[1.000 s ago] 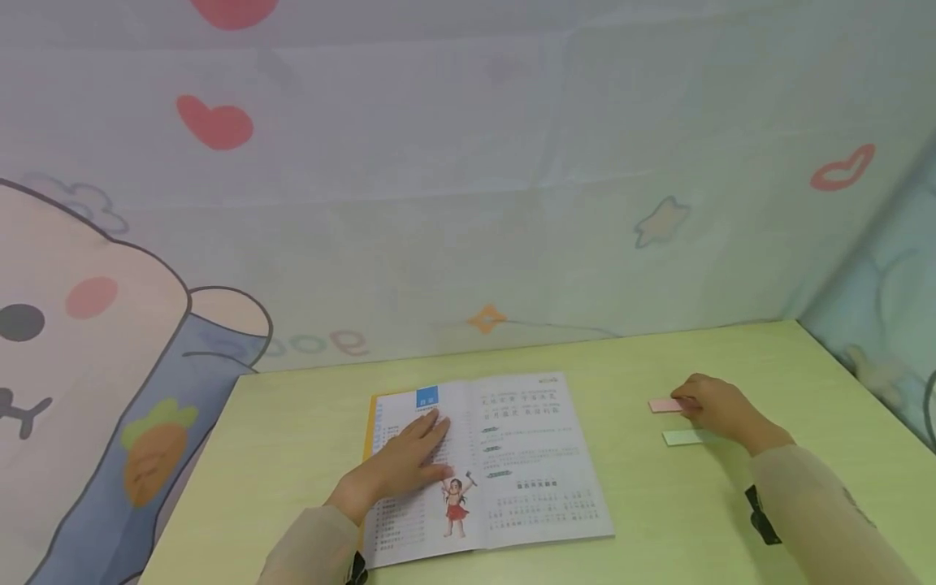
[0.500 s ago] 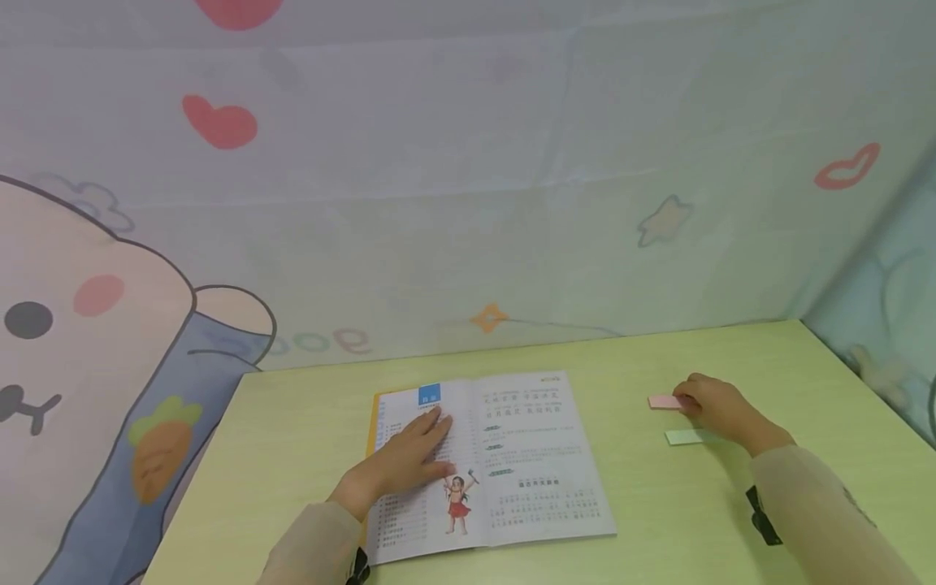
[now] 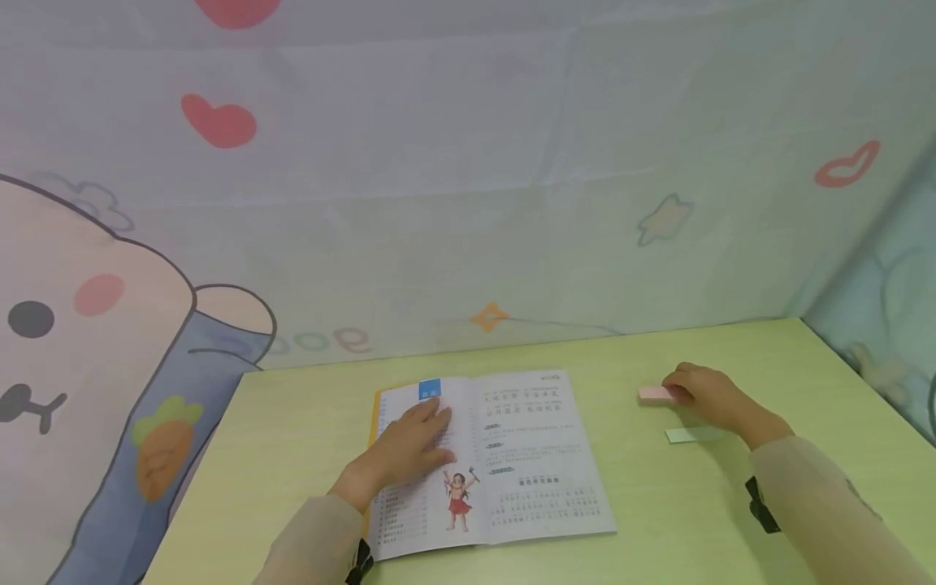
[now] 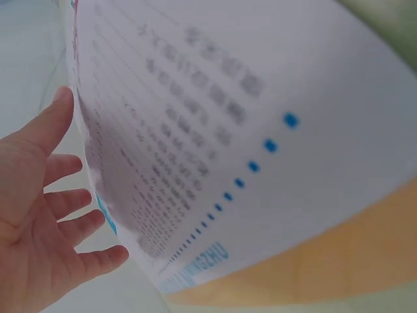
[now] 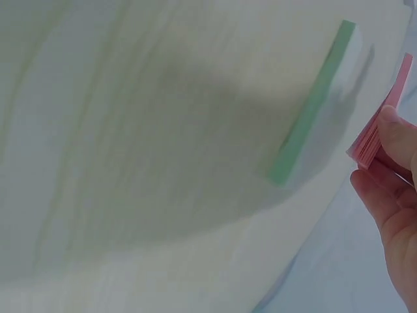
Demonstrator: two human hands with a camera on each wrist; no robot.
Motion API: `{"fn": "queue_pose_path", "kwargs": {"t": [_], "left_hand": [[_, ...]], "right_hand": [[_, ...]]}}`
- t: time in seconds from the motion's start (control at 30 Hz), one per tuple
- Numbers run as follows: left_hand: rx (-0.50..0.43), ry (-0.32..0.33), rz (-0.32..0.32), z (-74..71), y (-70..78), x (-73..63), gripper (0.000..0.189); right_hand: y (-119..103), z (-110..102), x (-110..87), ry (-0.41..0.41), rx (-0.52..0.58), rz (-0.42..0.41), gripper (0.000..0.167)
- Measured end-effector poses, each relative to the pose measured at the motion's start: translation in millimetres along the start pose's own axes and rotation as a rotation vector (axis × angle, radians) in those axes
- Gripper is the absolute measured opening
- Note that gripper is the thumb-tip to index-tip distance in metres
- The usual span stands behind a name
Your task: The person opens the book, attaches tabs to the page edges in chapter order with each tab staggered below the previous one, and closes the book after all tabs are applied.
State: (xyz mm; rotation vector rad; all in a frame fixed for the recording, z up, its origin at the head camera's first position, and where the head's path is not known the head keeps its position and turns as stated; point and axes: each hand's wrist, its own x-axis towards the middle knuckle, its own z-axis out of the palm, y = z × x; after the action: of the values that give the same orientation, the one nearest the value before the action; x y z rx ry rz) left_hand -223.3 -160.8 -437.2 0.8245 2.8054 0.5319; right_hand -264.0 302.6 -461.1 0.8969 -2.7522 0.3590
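Note:
An open book lies on the table, its left page showing a list and a drawn figure in red. My left hand rests on that page with its fingers extended; in the left wrist view the fingers spread beside the page. Over the table's right side, my right hand pinches a narrow pink sticky note pad between thumb and fingers. The layered sheets of the pink pad show in the right wrist view. Just nearer than this hand, a green sticky note pad lies flat.
The light wooden table ends at a back edge against a printed cloth with hearts and a cartoon animal. Another cloth hangs along the right side. Dark straps sit at the wrists.
My right hand has raised the pink sticky note pad a little and shifted it slightly left and away. The left hand has stayed on the page, and the green pad has not moved.

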Motion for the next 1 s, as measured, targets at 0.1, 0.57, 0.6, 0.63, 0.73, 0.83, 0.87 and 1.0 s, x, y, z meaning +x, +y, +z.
{"fn": "queue_pose_path", "kwargs": {"t": [0.1,0.57,0.6,0.63,0.73,0.83,0.87,1.0], "left_hand": [[-0.008,0.040,0.039,-3.6,3.5,4.1,0.061],[-0.171,0.084,0.080,-8.8,28.0,41.9,0.052],[-0.192,0.098,0.086,-8.4,30.7,42.7,0.052],[-0.218,0.109,0.087,-8.3,33.5,43.5,0.052],[-0.299,0.149,0.081,-7.9,41.1,46.1,0.051],[-0.354,0.176,0.054,-6.9,48.1,49.7,0.052],[-0.370,0.181,0.043,-6.8,50.6,50.7,0.053],[-0.401,0.184,0.018,-6.1,58.5,53.3,0.053]], "right_hand": [[-4,-5,6.7,0.002,0.013,-0.032,0.012],[-51,-31,48.3,-0.102,0.085,-0.096,0.011],[-56,-32,51.2,-0.109,0.086,-0.102,0.012],[-60,-34,53.9,-0.111,0.087,-0.114,0.012],[-70,-39,60.4,-0.101,0.075,-0.162,0.013],[-79,-41,65.0,-0.068,0.072,-0.222,0.014],[-81,-41,66.2,-0.064,0.066,-0.232,0.015],[-93,-43,70.6,-0.046,0.057,-0.263,0.018]]}}
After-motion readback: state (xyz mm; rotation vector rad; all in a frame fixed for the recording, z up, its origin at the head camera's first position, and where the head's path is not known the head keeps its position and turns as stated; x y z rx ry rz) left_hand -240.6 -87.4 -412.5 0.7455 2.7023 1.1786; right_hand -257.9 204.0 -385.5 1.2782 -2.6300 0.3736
